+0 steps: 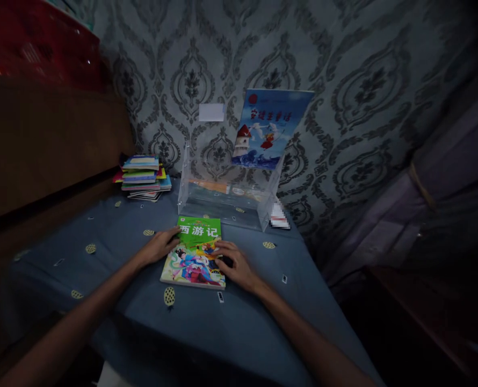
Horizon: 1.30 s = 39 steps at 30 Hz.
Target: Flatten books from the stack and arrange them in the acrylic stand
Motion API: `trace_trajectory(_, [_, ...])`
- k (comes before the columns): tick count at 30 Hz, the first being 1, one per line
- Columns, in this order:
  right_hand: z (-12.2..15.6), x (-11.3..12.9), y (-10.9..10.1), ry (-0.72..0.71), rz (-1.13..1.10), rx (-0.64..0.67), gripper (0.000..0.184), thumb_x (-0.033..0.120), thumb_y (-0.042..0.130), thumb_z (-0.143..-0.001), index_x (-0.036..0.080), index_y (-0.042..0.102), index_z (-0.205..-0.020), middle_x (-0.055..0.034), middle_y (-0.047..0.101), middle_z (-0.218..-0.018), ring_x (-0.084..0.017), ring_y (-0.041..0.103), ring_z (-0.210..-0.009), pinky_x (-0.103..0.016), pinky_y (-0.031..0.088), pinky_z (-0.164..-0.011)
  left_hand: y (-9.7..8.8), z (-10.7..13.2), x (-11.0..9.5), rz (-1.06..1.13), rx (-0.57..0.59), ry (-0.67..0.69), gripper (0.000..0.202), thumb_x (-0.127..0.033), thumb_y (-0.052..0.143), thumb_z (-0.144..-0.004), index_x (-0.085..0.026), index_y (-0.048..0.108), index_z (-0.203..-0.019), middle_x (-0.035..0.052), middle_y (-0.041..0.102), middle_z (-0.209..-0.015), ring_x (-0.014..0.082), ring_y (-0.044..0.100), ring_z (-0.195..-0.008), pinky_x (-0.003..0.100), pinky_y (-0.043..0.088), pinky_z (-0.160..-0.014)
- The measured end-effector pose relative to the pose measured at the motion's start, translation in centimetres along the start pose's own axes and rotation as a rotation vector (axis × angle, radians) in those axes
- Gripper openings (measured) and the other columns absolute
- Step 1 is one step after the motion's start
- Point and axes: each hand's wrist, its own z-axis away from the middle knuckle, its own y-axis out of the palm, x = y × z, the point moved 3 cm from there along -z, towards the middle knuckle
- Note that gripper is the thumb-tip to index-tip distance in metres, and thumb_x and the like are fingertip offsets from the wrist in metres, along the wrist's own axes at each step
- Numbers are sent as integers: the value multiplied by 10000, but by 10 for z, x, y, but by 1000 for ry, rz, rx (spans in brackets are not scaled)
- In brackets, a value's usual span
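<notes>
A storybook (198, 258) with a green and multicoloured cover and large white Chinese characters lies face up on the blue tablecloth, close to the table's front edge. From its left side my left hand (161, 244) rests against the upper left edge, fingers stretched out and their tips at the cover. My right hand (239, 267) lies over the right edge. Its fingers are extended onto the picture, with a gap showing between thumb and fingers. Neither hand lifts the book. Just behind it stands a clear acrylic rack (223, 207) with transparent side panels.
A blue storybook (269, 129) stands upright at the rack's right side, against the patterned wall. Several books form a stack (144, 177) at the back left. A small white object (280, 215), partly blurred, sits right of the rack. A purple curtain (408, 199) hangs at the right.
</notes>
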Motion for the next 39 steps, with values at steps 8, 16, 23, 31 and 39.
trace_trajectory(8, [3,17,7,-59,70,10,270,180,608,-870,215,713,-1117,-129,682,-1197,-268,575,-1216,-499,469,-1036,5,-39,7,-37,-13,58,429,-333,431,-931,-182,589,-1299,90,590,-1392,258,539,-1295,407,391,-1114])
trace_trajectory(16, [-13,-17,14,103,196,-32,417,282,554,-930,168,606,-1328,-184,488,-1469,-327,351,-1437,-567,388,-1118,28,-54,9,-46,-192,116,380,-237,406,-924,-182,603,-1244,106,591,-1329,236,541,-1252,420,414,-1098])
trace_trajectory(23, [-29,-37,11,88,132,-58,400,249,559,-920,183,621,-1309,-169,541,-1429,-323,379,-1422,-588,383,-1111,34,-51,-1,-159,-250,70,378,-191,408,-917,-203,611,-1236,107,577,-1252,266,524,-1199,474,411,-1063])
trace_trajectory(31, [-20,-43,17,140,175,-108,421,256,565,-920,167,601,-1330,-180,469,-1488,-310,336,-1446,-560,344,-1146,24,-63,-9,-300,-181,128,360,-275,365,-966,-184,589,-1233,124,587,-1276,269,539,-1185,427,427,-1056])
trace_trajectory(39, [-23,-31,8,189,159,-115,397,238,549,-907,153,634,-1285,-183,486,-1474,-300,487,-1352,-452,451,-1087,27,-84,-13,-326,-100,225,388,-173,366,-920,-158,580,-1243,129,599,-1230,258,558,-1149,400,458,-1021])
